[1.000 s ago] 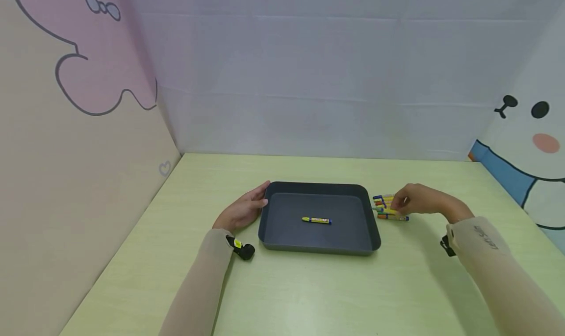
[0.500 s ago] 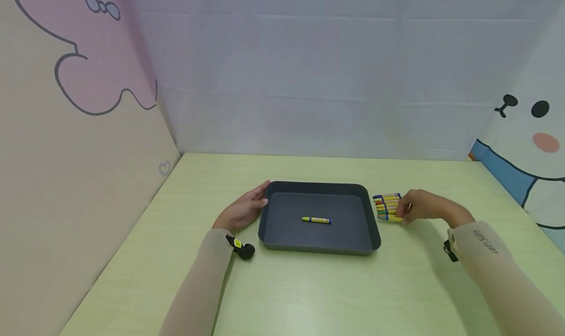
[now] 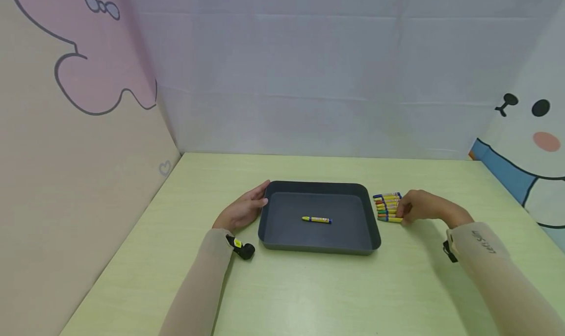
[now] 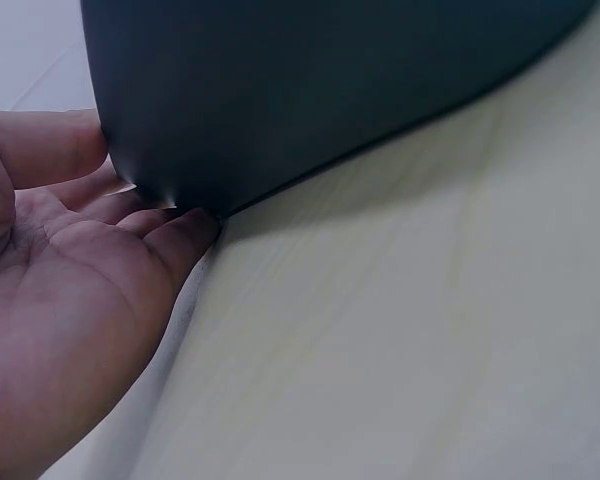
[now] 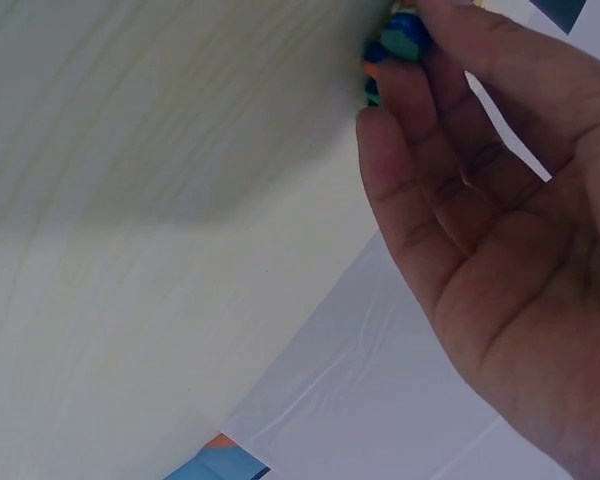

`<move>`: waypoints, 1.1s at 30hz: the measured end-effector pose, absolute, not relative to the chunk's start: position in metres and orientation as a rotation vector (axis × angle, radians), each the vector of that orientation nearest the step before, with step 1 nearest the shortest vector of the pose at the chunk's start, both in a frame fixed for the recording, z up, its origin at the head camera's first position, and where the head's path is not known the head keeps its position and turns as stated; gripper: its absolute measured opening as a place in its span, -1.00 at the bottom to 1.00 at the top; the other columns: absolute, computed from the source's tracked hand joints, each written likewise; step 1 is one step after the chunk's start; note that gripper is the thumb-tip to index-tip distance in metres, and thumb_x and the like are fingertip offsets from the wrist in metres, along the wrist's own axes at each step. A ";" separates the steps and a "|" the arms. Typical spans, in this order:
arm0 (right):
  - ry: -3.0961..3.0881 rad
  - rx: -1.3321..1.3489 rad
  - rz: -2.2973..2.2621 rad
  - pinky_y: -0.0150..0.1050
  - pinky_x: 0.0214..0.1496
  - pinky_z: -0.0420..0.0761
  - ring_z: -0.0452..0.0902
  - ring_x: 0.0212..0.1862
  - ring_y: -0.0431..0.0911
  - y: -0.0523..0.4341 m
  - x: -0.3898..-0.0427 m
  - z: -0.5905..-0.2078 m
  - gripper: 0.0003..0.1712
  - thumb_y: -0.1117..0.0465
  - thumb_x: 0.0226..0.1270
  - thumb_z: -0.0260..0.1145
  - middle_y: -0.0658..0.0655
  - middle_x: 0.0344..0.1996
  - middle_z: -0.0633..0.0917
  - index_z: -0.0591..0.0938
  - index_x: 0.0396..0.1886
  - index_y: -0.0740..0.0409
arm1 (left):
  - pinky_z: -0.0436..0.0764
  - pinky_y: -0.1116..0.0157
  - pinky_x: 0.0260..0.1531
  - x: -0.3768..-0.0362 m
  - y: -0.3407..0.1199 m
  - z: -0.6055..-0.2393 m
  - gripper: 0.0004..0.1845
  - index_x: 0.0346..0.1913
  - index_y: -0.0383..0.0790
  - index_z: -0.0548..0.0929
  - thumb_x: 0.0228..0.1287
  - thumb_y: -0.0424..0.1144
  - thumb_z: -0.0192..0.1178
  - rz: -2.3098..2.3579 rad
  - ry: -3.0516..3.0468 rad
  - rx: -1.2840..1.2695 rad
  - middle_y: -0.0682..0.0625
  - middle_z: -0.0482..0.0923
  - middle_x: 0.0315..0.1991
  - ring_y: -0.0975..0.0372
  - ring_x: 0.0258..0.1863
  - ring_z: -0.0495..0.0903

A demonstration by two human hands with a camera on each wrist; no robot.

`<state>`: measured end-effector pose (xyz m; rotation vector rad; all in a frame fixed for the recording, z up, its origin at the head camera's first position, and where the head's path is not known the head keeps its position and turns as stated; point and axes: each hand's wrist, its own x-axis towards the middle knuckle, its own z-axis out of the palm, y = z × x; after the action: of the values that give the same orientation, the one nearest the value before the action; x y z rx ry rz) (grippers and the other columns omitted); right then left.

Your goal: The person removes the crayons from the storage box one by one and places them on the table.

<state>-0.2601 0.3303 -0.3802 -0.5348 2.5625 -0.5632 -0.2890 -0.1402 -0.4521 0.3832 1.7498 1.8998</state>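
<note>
In the head view, my left hand (image 3: 240,212) rests against the left side of a dark grey tray (image 3: 320,243). The left wrist view shows my thumb and fingers (image 4: 185,235) touching the outside of the tray's wall (image 4: 280,90). One yellow-wrapped crayon (image 3: 317,220) lies inside, near the middle. To the tray's right, several crayons (image 3: 387,197) lie side by side in a row on the table. My right hand (image 3: 421,207) pinches a green-tipped crayon (image 3: 389,219) at the near end of that row. Its green end (image 5: 408,40) shows between my fingers in the right wrist view.
The pale wooden tabletop (image 3: 309,292) carries the tray and the crayons. A plain white sheet (image 3: 309,81) stands behind it. Printed cartoon panels (image 3: 97,179) flank it on the left and right. A small black camera (image 3: 244,250) sits on my left wrist.
My right hand has shifted slightly toward me and right, carrying the green-tipped crayon from over the row to its near end, where it now lies lower. The left hand and tray have stayed put.
</note>
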 end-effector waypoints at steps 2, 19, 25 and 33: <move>2.567 -0.528 -0.567 -0.25 -0.29 0.52 0.47 -0.34 -0.17 0.331 -0.261 -0.382 -0.89 0.37 0.07 0.44 0.04 -0.39 0.65 0.67 -0.38 0.22 | -0.30 0.10 0.50 -0.289 -0.140 -0.452 -0.26 0.55 -0.09 -0.25 0.46 -0.49 -0.20 1.900 1.750 0.381 0.01 -0.45 0.57 0.15 0.54 -0.47; 2.571 -0.545 -0.568 -0.24 -0.29 0.54 0.50 -0.32 -0.16 0.327 -0.264 -0.373 -0.89 0.36 0.10 0.40 0.05 -0.37 0.66 0.67 -0.34 0.22 | -0.29 0.12 0.50 -0.287 -0.140 -0.448 -0.26 0.55 -0.09 -0.26 0.47 -0.49 -0.19 1.916 1.691 0.389 0.03 -0.50 0.56 0.17 0.53 -0.50; 2.580 -0.596 -0.585 -0.17 -0.27 0.56 0.54 -0.30 -0.15 0.319 -0.267 -0.364 -0.91 0.33 0.22 0.32 0.06 -0.34 0.68 0.68 -0.29 0.24 | -0.28 0.12 0.50 -0.287 -0.140 -0.448 -0.26 0.55 -0.08 -0.26 0.47 -0.50 -0.19 1.918 1.685 0.377 0.02 -0.50 0.56 0.17 0.53 -0.50; 2.604 -0.634 -0.624 -0.20 -0.27 0.57 0.55 -0.29 -0.16 0.302 -0.272 -0.351 -0.84 0.32 0.28 0.28 0.10 -0.31 0.70 0.69 -0.19 0.26 | -0.28 0.13 0.50 -0.288 -0.140 -0.448 -0.25 0.56 -0.05 -0.23 0.46 -0.50 -0.18 1.927 1.685 0.362 0.04 -0.49 0.56 0.18 0.53 -0.49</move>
<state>-0.2719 0.3016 -0.3507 -0.6335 2.6043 -0.6239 -0.2878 -0.1397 -0.4477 0.3618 1.6849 1.9268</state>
